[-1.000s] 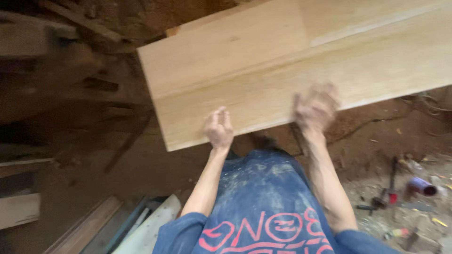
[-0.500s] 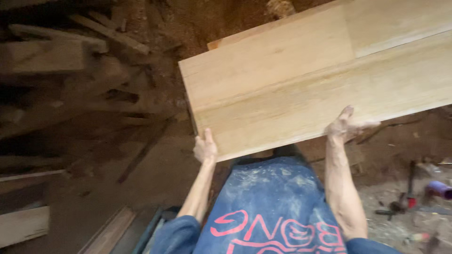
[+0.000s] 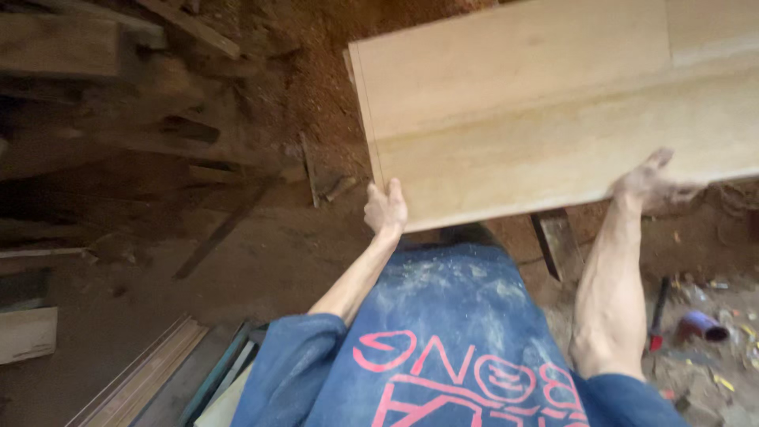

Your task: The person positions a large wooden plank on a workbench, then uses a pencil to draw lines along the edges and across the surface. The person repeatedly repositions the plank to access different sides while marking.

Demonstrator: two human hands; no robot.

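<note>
Left hand [image 3: 386, 209] clamps the near corner of the pale wooden board [image 3: 553, 111], right hand [image 3: 652, 187] grips its near edge farther along. Board's up off the ground, mid-carry; next comes steady footing over the sawdust floor [image 3: 261, 261].

Dark offcuts [image 3: 95, 55] lie piled on the sawdust floor [image 3: 261, 261] at upper left. Stacked boards [image 3: 150, 379] lean at lower left. A red-handled tool [image 3: 658, 316] and a purple can [image 3: 702, 326] sit among litter at right.
</note>
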